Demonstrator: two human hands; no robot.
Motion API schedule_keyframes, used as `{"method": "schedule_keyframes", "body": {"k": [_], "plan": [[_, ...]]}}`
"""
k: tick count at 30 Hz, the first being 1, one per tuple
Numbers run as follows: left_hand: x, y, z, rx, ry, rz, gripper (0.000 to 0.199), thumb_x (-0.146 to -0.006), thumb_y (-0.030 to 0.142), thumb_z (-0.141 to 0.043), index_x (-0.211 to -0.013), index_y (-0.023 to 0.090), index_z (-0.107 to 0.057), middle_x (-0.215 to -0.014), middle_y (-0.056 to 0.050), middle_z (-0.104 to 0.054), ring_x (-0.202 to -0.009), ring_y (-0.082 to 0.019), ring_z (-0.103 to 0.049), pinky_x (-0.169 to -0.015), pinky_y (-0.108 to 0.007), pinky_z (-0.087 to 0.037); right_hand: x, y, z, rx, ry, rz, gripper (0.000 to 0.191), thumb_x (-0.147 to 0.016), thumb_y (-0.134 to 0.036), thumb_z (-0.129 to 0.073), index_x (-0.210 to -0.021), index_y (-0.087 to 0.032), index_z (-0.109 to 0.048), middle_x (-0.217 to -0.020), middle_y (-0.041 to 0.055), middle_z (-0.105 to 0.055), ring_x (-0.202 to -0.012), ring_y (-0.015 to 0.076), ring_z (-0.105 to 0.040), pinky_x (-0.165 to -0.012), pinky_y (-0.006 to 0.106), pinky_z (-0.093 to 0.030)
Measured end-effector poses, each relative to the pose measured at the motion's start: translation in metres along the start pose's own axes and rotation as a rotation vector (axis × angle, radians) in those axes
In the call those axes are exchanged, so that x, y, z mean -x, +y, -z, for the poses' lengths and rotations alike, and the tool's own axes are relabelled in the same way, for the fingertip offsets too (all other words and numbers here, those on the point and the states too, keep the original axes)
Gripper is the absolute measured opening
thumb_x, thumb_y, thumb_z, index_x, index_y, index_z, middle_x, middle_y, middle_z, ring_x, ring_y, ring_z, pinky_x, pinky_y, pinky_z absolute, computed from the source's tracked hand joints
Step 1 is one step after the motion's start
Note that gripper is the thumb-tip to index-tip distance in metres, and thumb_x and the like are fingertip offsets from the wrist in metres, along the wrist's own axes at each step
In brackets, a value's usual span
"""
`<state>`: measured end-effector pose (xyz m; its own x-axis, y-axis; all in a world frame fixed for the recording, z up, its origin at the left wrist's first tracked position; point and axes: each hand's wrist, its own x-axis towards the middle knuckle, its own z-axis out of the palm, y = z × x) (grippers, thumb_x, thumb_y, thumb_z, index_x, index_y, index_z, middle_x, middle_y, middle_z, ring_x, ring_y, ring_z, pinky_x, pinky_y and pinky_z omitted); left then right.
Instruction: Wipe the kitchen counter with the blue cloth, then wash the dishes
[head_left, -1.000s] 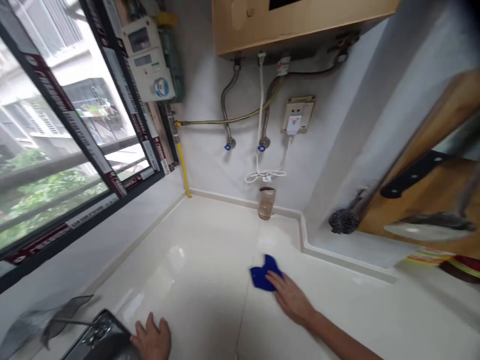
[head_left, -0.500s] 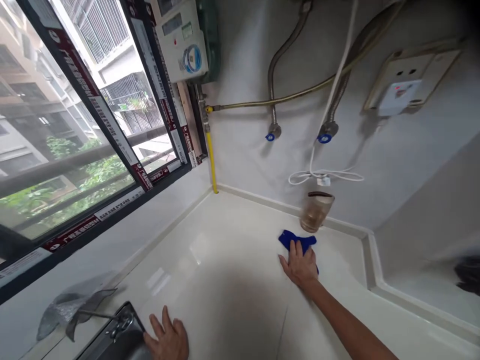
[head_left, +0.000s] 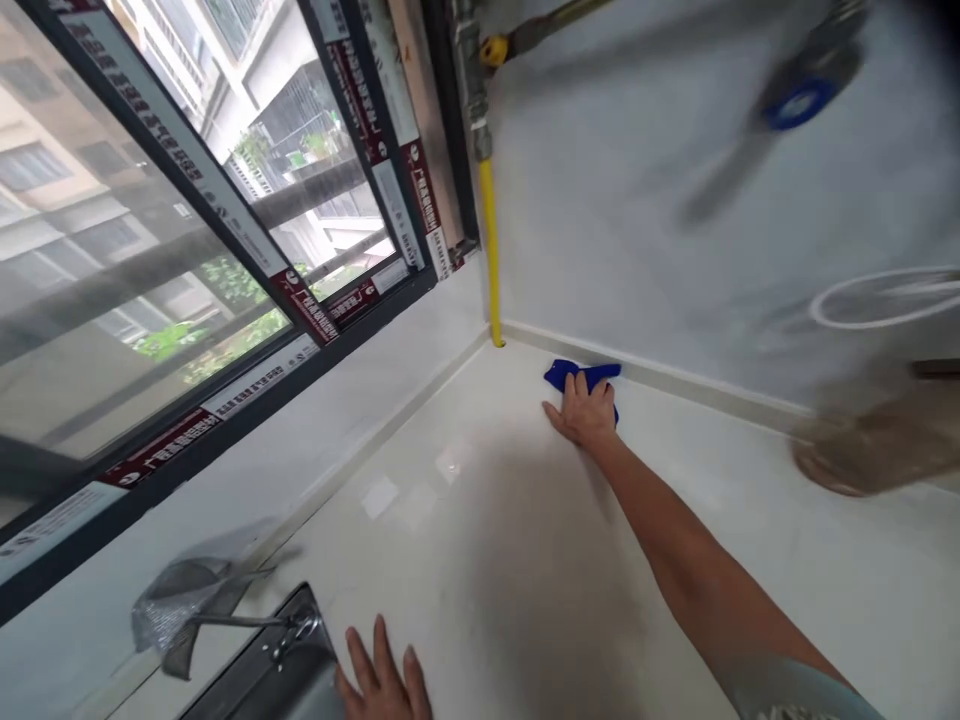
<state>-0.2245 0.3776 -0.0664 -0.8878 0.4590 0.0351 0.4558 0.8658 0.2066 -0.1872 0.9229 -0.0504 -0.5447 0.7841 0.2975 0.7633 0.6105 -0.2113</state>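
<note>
A dark blue cloth [head_left: 583, 375] lies on the white countertop [head_left: 480, 560], close to the low ledge along the back wall. My right hand [head_left: 589, 408] rests over it, fingers bent down on the fabric and thumb out to the left. Part of the cloth is hidden beneath my palm. At the bottom, my left hand [head_left: 384, 675] lies on the counter beside the metal sink [head_left: 277, 668], its fingers spread and holding nothing.
A yellow pipe [head_left: 491, 250] enters the counter at the back corner. The brownish clear container [head_left: 877, 445] at the right is blurred. A faucet [head_left: 289, 632] and crumpled grey wrapping [head_left: 184, 605] stand by the sink. A dark-framed window [head_left: 262, 390] borders the left side.
My right hand has slid the blue cloth away from the container, nearer the back corner and yellow pipe. The view has shifted closer to that corner. My left hand stays by the sink.
</note>
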Motion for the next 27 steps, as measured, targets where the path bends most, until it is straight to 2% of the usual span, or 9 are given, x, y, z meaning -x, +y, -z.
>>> {"method": "schedule_keyframes", "body": {"k": [4,8,10,13,16,18,21,23,27], "plan": [[0.005,0.009,-0.001,-0.045,0.148,0.035,0.070,-0.088,0.048,-0.048,-0.152,0.022,-0.035,-0.160,-0.013,-0.032,-0.149,-0.039,-0.022,-0.115,-0.068,-0.030,-0.022,-0.076,-0.009,0.014,-0.142,0.074,0.086,-0.092,-0.063,-0.032,-0.152,-0.002,-0.027,-0.158,0.0243,-0.028,-0.140,0.0518,-0.021,-0.112,0.065,-0.016],[0.006,0.020,0.004,-0.063,0.201,0.050,0.066,-0.091,0.045,-0.043,-0.152,0.022,-0.033,-0.161,-0.012,-0.031,-0.150,-0.036,-0.022,-0.117,-0.065,-0.030,-0.005,-0.167,-0.001,-0.051,-0.208,0.274,0.080,-0.093,-0.057,-0.036,-0.153,-0.005,-0.030,-0.159,0.0201,-0.029,-0.142,0.0497,-0.022,-0.116,0.062,-0.015],[0.006,0.023,0.006,-0.060,0.199,0.061,0.063,-0.093,0.043,-0.039,-0.152,0.021,-0.032,-0.161,-0.012,-0.030,-0.151,-0.034,-0.020,-0.118,-0.064,-0.027,0.018,-0.211,0.006,-0.105,-0.253,0.367,0.077,-0.093,-0.054,-0.039,-0.153,-0.005,-0.032,-0.159,0.0191,-0.031,-0.143,0.0483,-0.021,-0.116,0.062,-0.014],[0.006,0.024,0.006,-0.052,0.211,0.071,0.060,-0.095,0.041,-0.036,-0.151,0.020,-0.034,-0.163,-0.013,-0.027,-0.151,-0.034,-0.019,-0.119,-0.064,-0.026,0.068,-0.264,0.019,-0.226,-0.296,0.534,0.072,-0.093,-0.050,-0.041,-0.150,-0.006,-0.037,-0.156,0.0190,-0.036,-0.144,0.0457,-0.023,-0.116,0.062,-0.016],[0.005,0.025,0.005,-0.039,0.242,0.061,0.058,-0.096,0.039,-0.035,-0.150,0.019,-0.037,-0.164,-0.014,-0.023,-0.150,-0.035,-0.021,-0.118,-0.064,-0.026,0.127,-0.291,0.031,-0.407,-0.276,0.801,0.060,-0.094,-0.041,-0.044,-0.146,-0.012,-0.044,-0.152,0.0144,-0.045,-0.143,0.0390,-0.027,-0.117,0.058,-0.022],[0.006,0.028,0.006,-0.038,0.264,0.063,0.057,-0.096,0.038,-0.035,-0.149,0.017,-0.039,-0.165,-0.016,-0.019,-0.150,-0.037,-0.021,-0.118,-0.064,-0.026,0.158,-0.285,0.035,-0.530,-0.233,0.963,0.053,-0.094,-0.034,-0.047,-0.144,-0.018,-0.047,-0.149,0.0097,-0.050,-0.142,0.0339,-0.031,-0.117,0.054,-0.026],[0.008,0.035,0.013,-0.031,0.269,0.079,0.056,-0.096,0.038,-0.037,-0.147,0.016,-0.044,-0.165,-0.016,-0.017,-0.149,-0.042,-0.019,-0.117,-0.064,-0.029,0.174,-0.241,0.033,-0.589,-0.187,1.073,0.045,-0.090,-0.026,-0.048,-0.135,-0.021,-0.057,-0.139,0.0063,-0.059,-0.133,0.0300,-0.043,-0.113,0.049,-0.035],[0.009,0.041,0.019,-0.015,0.246,0.117,0.055,-0.095,0.038,-0.039,-0.147,0.019,-0.044,-0.165,-0.014,-0.017,-0.149,-0.044,-0.016,-0.115,-0.063,-0.033,0.160,-0.195,0.027,-0.540,-0.137,0.991,0.043,-0.090,-0.020,-0.044,-0.129,-0.020,-0.062,-0.133,0.0084,-0.062,-0.127,0.0286,-0.049,-0.111,0.049,-0.039],[0.012,0.049,0.029,0.014,0.162,0.195,0.056,-0.096,0.039,-0.038,-0.148,0.022,-0.042,-0.166,-0.011,-0.016,-0.148,-0.047,-0.016,-0.112,-0.063,-0.038,0.105,-0.113,0.012,-0.335,-0.048,0.689,0.044,-0.094,-0.027,-0.039,-0.132,-0.016,-0.060,-0.135,0.0122,-0.061,-0.120,0.0288,-0.054,-0.106,0.048,-0.044]]}}
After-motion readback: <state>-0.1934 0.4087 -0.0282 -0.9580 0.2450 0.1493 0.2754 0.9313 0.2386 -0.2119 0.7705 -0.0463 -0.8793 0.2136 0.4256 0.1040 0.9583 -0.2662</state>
